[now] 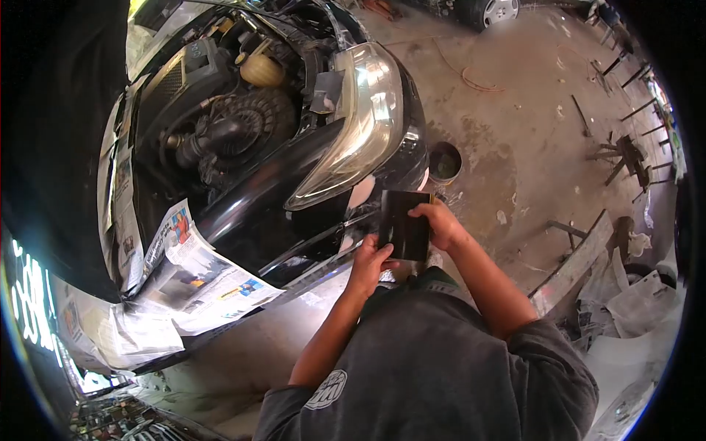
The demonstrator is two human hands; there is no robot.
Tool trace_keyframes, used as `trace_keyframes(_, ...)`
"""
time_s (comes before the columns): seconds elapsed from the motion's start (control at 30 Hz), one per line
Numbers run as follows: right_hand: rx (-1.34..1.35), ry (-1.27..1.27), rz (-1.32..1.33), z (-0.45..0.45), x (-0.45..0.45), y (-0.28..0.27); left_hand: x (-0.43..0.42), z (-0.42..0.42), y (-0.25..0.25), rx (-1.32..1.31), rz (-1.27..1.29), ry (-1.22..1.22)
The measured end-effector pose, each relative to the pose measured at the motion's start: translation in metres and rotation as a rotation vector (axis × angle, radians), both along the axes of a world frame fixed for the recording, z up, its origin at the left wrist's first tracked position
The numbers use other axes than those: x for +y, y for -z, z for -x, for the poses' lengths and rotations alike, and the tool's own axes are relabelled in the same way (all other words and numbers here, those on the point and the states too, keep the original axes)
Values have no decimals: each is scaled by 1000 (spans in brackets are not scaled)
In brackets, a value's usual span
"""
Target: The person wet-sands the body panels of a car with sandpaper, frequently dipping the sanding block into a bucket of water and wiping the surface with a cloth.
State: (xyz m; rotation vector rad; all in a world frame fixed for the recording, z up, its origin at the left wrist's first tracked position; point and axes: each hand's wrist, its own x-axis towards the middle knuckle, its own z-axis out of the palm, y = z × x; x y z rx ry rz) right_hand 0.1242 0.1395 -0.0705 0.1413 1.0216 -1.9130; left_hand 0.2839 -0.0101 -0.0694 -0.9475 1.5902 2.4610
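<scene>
Both hands hold a dark rectangular sheet (403, 228) that looks like sandpaper, in front of my body. My left hand (370, 263) pinches its lower left edge, thumb on top. At the upper right edge my right hand (443, 224) grips it, also with the thumb across the face. Just beyond the sheet is the front corner of a black car, with its headlight (360, 125) and dark bumper (294, 253). A pale patch (361, 192) shows on the bumper below the lamp.
Newspaper (209, 283) covers the fender beside the uncovered engine bay (228, 125). A bucket (444, 163) stands on the concrete floor near the bumper. To the right are a wooden stool (629, 163), a board (573, 264) and crumpled paper (640, 305). A hose (471, 82) lies farther off.
</scene>
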Motion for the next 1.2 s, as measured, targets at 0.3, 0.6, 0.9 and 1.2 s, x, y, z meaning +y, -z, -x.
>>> trace_keyframes(0.3,815,56,-534,-2,-11,10,12,3,22,47,362,51)
trace_keyframes(0.6,565,-218,-185,-14,-3,-7,-19,22,-2,-68,554,-11)
trace_keyframes(0.9,596,-469,-255,18,26,-52,-13,32,-32,60,1092,121)
trace_keyframes(1.2,1397,-351,-654,-28,-1,-32,-12,18,-21,66,1186,202)
